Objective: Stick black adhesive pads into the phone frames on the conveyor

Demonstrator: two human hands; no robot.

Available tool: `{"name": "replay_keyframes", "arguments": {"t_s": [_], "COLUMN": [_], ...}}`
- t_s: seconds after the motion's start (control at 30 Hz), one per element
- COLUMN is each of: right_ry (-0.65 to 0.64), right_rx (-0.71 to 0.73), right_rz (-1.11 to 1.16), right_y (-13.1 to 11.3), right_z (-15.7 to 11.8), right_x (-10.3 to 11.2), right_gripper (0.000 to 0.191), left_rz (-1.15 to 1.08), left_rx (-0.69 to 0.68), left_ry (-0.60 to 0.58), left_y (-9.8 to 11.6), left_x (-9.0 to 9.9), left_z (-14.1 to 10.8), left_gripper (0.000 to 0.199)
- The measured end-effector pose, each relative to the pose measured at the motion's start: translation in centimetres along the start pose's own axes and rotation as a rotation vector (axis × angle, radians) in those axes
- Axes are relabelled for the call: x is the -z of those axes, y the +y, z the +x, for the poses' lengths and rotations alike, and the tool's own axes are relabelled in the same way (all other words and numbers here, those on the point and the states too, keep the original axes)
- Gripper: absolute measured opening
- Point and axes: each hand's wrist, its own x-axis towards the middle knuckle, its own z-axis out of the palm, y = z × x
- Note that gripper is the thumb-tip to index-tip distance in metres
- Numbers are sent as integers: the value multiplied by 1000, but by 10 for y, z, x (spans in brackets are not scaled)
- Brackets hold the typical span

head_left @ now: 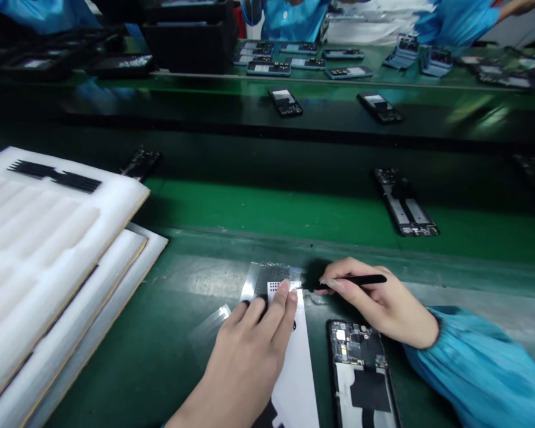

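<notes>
While a tool [369, 279] is clamped by the right hand [390, 306], a strip [296, 371] is apparently steadied by the left hand [252, 345] (fingers unclamped, at nine o'clock).

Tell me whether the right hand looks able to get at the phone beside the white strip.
Likely yes: the right hand is close to the phone, with nothing visible between them; the left hand is on the white strip. The black tool in the right hand may hinder grasping, though.

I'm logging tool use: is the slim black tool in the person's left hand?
No, the right hand holds the slim black tool, while the left hand rests on the white sheet.
</notes>
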Motion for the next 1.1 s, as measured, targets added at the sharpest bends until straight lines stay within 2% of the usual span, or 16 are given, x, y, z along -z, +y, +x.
{"name": "replay_keyframes", "arguments": {"t_s": [0.13, 0.2, 0.33, 0.4, 0.47, 0.5, 0.57, 0.63, 0.73, 0.8, 0.9, 1.1], "right_ry": [32, 64, 246, 318, 359, 371, 380, 369, 312, 298, 333, 342], "right_rx": [-14, -66, -198, -212, -220, -230, -250, -256, -239, -229, -207, -140], "right_rz": [59, 144, 442, 501, 499, 488, 425, 322, 265, 292, 295, 183], "right_y": [-2, -1, 8, 13, 17, 17, 15, 10, 4, 2, 2, 2], "right_z": [-2, -2, -5, -14, -31, -41, -60, -73, -79, -78, -77, -79], "right_x": [-6, -11, -15, -13, -10, -9, -9, -10, -13, -14, -15, -13], "right_gripper": [23, 28, 30, 35, 39, 39, 36, 34, 39, 33, 24, 21], "left_rz": [12, 13, -5, -57, -210, -317, -513, -619, -660, -675, -684, -702], "left_rx": [-7, -11, -23, -6, 74, 134, 250, 320, 350, 350, 370, 403], "left_ry": [33, 63, 118, 162, 181, 152, 39, -56, -34, -7, -14, 6], "left_y": [0, -2, -7, -9, -9, -8, -3, 5, 15, 17, 12, 4], "left_x": [1, 1, -4, -6, -3, 1, 10, 19, 28, 29, 28, 31], "left_z": [2, 2, -1, -5, -11, -13, -18, -20, -21, -21, -21, -22], "left_gripper": [51, 49, 49, 54, 54, 52, 52, 53, 53, 53, 50, 47]}}
